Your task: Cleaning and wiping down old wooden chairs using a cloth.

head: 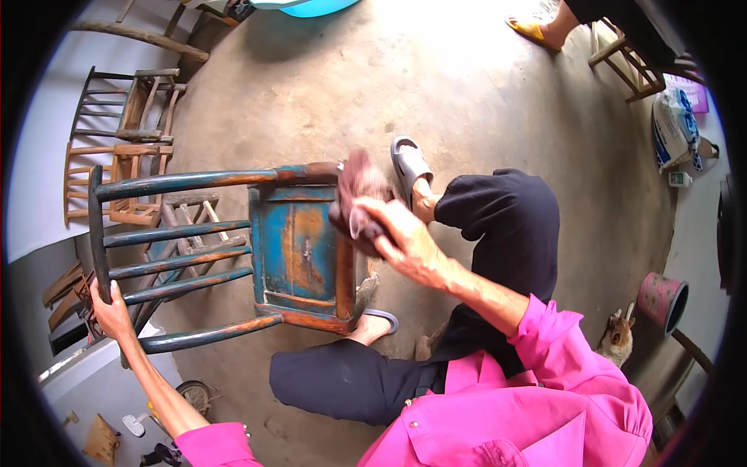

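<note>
A wooden chair [297, 245] with worn blue paint stands in front of me, its slatted back towards the left. My left hand [112, 309] grips the top rail [100, 233] of its back. In my right hand [408, 239] is a bunched brown cloth [362, 192], blurred, at the seat's right edge near the far corner. The cloth covers part of that edge and corner. Bare wood shows through the paint on the seat panel and along the spindles.
Other wooden chairs [137, 134] line the wall at left. Another person's foot in a yellow shoe [532, 34] rests beside a wooden stool [627, 58] at upper right. A pink bucket [659, 300] and a cat [617, 338] are at right. A blue basin [318, 7] lies at the top.
</note>
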Motion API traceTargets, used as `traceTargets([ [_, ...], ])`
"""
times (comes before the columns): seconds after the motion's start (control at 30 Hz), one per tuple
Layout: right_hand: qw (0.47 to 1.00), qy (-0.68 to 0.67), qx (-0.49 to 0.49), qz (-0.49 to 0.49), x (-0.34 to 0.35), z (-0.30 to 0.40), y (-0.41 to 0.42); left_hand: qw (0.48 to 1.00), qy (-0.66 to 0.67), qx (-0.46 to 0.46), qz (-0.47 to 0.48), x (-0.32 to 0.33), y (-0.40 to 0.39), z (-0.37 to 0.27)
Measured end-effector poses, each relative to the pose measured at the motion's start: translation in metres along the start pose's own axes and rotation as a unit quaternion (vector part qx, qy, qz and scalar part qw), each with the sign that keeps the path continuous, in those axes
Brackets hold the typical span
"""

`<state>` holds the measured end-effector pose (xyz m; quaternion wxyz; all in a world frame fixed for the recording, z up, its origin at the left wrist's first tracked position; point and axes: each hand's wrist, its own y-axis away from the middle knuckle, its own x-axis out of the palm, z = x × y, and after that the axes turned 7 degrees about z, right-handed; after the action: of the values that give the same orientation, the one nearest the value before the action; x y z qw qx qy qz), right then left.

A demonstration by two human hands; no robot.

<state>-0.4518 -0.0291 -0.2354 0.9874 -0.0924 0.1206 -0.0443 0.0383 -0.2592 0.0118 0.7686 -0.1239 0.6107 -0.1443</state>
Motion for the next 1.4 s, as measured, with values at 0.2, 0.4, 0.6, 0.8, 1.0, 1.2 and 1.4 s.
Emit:
traceTargets([
  [0.2, 0.986, 0.153, -0.069, 0.005, -0.002, -0.002, -0.085, 0.986, 0.139, -0.006, -0.089, -0.049, 0.034, -0.074],
  [0.4, 0.947, 0.314, -0.015, 0.062, -0.011, -0.023, -0.069, 0.971, 0.189, -0.011, -0.147, -0.085, 0.065, -0.096],
  [0.6, 0.971, 0.201, -0.031, 0.123, -0.041, 0.018, -0.001, 0.926, 0.286, -0.225, -0.103, -0.105, 0.129, 0.04],
  [0.8, 0.979, 0.031, -0.008, 0.201, -0.041, 0.064, 0.051, 0.914, 0.391, -0.105, 0.033, -0.169, 0.11, 0.042],
  [1.0, 0.971, -0.135, 0.156, 0.125, -0.041, 0.071, 0.055, 0.784, 0.541, -0.271, -0.14, -0.14, 0.14, 0.03],
  [1.2, 0.983, -0.018, 0.061, 0.173, -0.017, 0.057, -0.008, 0.8, 0.504, -0.279, -0.164, -0.147, 0.172, 0.033],
  [1.4, 0.935, 0.188, 0.093, 0.284, 0.042, 0.045, -0.032, 0.791, 0.532, -0.238, -0.189, -0.153, 0.195, 0.023],
])
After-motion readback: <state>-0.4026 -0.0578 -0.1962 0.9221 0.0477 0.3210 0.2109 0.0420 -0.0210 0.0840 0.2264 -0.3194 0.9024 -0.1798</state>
